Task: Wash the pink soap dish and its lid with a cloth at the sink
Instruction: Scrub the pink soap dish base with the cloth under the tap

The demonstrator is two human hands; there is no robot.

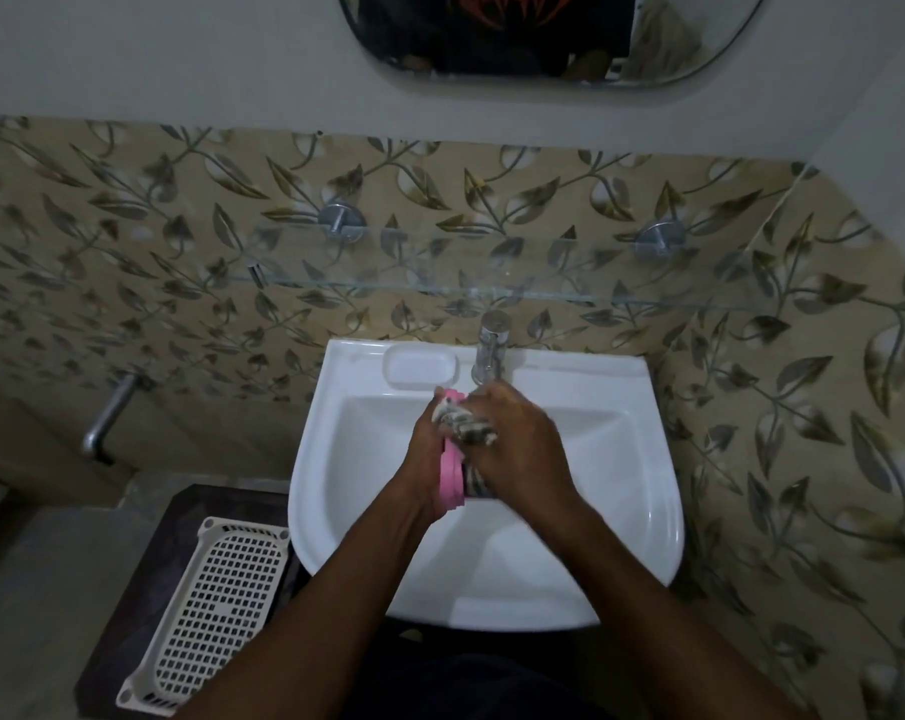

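Note:
Over the white sink, my left hand holds a pink soap dish piece on edge, its rim facing me. My right hand presses a patterned grey-and-white cloth against the pink piece from the right. Only a narrow pink strip shows between the hands; I cannot tell whether it is the dish or the lid. The other pink part is not visible. Both hands hang just below the chrome tap.
A white perforated plastic basket lies on a dark stand left of the sink. A glass shelf on chrome brackets runs above the tap. The sink ledge has a moulded soap recess. A metal handle juts out at left.

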